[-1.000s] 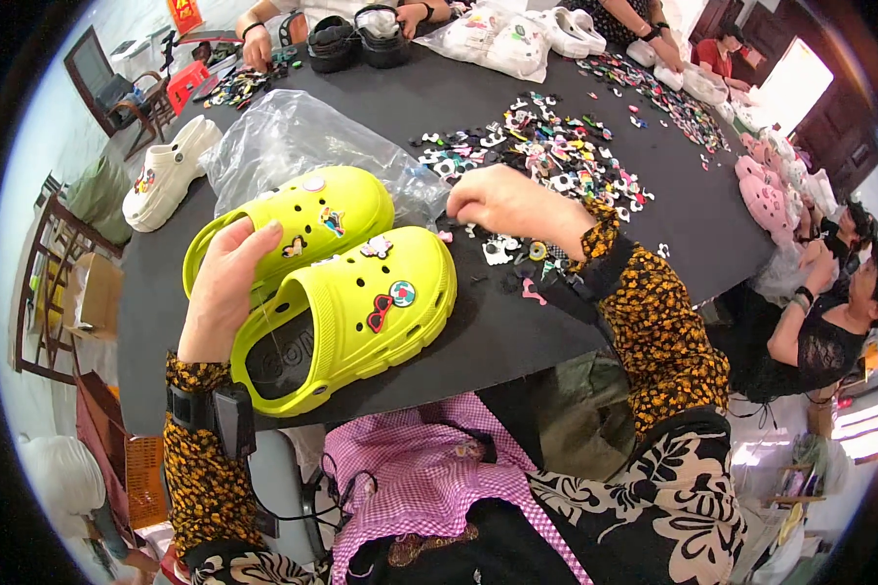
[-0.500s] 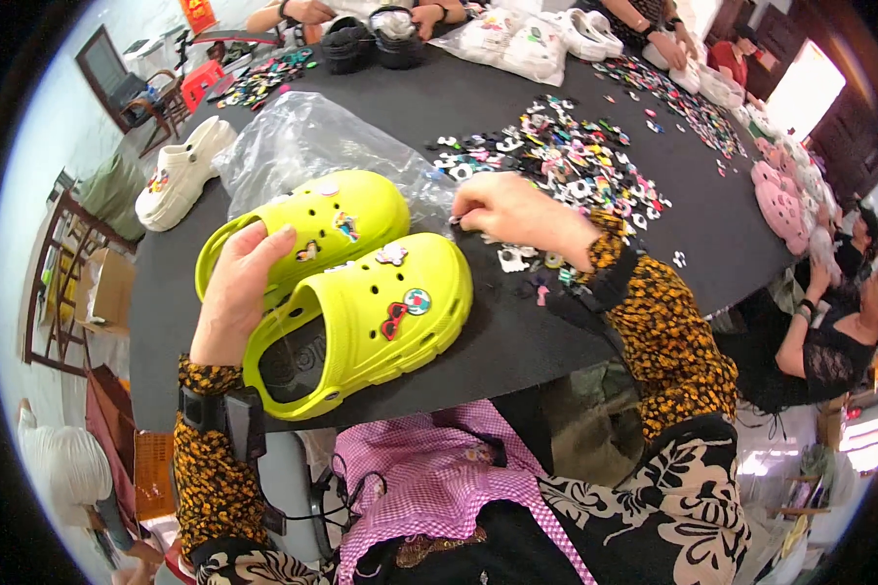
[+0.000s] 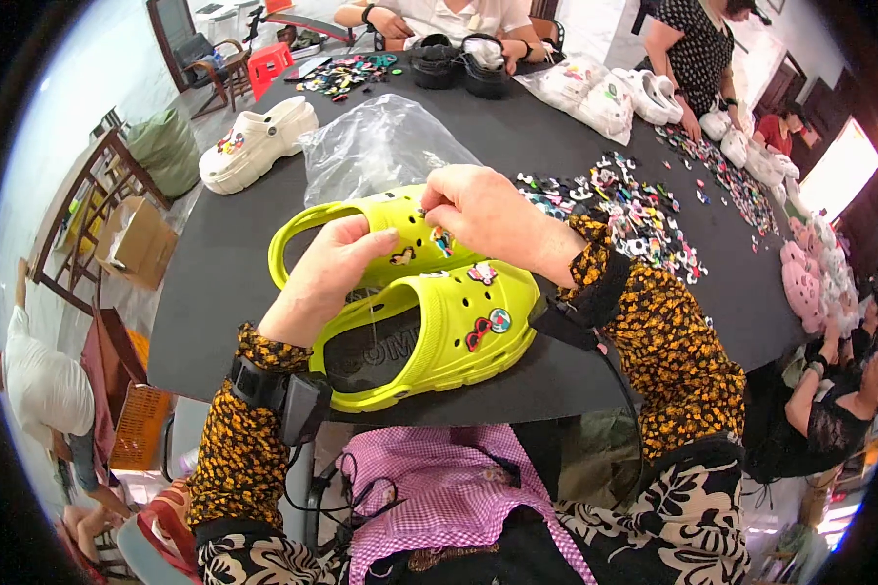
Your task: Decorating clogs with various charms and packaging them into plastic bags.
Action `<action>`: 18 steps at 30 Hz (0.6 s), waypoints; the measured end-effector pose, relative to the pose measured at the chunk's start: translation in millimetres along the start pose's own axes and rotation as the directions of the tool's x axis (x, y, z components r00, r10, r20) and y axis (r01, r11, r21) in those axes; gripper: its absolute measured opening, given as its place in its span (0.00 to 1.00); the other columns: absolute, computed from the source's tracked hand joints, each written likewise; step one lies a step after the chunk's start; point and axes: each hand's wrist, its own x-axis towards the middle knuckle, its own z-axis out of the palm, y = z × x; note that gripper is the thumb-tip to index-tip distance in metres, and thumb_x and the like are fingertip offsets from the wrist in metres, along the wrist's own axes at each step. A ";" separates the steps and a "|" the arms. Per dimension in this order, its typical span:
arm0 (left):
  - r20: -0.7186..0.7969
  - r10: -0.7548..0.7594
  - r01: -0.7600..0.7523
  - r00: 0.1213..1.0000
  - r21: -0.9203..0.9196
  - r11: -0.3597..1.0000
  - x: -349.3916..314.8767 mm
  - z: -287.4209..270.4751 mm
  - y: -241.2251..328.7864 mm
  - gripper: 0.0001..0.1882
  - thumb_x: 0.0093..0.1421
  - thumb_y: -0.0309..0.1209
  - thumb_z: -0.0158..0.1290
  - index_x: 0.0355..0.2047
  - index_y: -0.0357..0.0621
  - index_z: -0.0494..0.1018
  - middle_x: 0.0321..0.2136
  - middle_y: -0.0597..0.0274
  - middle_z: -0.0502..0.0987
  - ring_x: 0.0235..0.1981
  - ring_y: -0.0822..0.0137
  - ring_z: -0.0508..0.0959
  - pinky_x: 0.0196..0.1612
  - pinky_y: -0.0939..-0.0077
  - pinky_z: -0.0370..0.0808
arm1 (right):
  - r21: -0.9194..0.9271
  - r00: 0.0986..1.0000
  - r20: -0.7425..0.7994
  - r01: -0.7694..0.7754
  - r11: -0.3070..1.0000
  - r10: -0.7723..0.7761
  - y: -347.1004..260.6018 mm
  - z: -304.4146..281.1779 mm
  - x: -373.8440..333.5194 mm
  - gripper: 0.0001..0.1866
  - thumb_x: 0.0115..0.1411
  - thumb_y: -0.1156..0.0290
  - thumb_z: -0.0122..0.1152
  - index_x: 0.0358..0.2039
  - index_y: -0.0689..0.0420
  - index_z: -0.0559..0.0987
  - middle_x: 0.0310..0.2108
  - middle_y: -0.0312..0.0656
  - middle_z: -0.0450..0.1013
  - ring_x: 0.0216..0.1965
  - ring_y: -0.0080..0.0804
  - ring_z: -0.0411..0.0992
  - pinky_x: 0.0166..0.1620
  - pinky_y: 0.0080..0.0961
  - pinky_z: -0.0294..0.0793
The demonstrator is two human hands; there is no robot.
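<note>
A pair of lime-green clogs lies side by side at the table's near edge. My left hand (image 3: 324, 271) grips the far clog (image 3: 373, 211), thumb on its upper and fingers partly hidden. Over that clog's toe, my right hand (image 3: 493, 216) is closed in a pinch; whatever is between its fingertips is hidden. Small charms sit in the holes of both uppers, including a bird-like charm (image 3: 402, 256) on the far one. On the near clog (image 3: 441, 363) are a red sunglasses charm (image 3: 477, 335), a round blue-green charm (image 3: 499, 321) and a white charm (image 3: 482, 273).
Clear plastic bag (image 3: 376, 146) lies beyond the clogs, a white clog (image 3: 256, 146) to its left. Loose charms (image 3: 644, 210) spread at the right. Across the table, a person handles black clogs (image 3: 458, 68). Pink clogs (image 3: 802, 283) line the right edge; others work nearby.
My right hand has moved left from the charm pile to the far clog's toe, still pinched. My left hand keeps hold of the clog. The whole view has shifted.
</note>
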 end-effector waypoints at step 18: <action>0.062 -0.017 0.020 0.998 -0.058 0.998 -2.9 -7.5 -4.9 0.17 0.62 0.32 0.51 0.48 0.34 0.73 0.40 0.64 0.79 0.37 0.76 0.77 0.41 0.79 0.74 | 0.000 0.995 0.026 -0.092 0.996 0.092 -20.2 2.3 0.7 0.09 0.57 0.71 0.55 0.33 0.62 0.79 0.33 0.53 0.76 0.40 0.50 0.74 0.45 0.39 0.72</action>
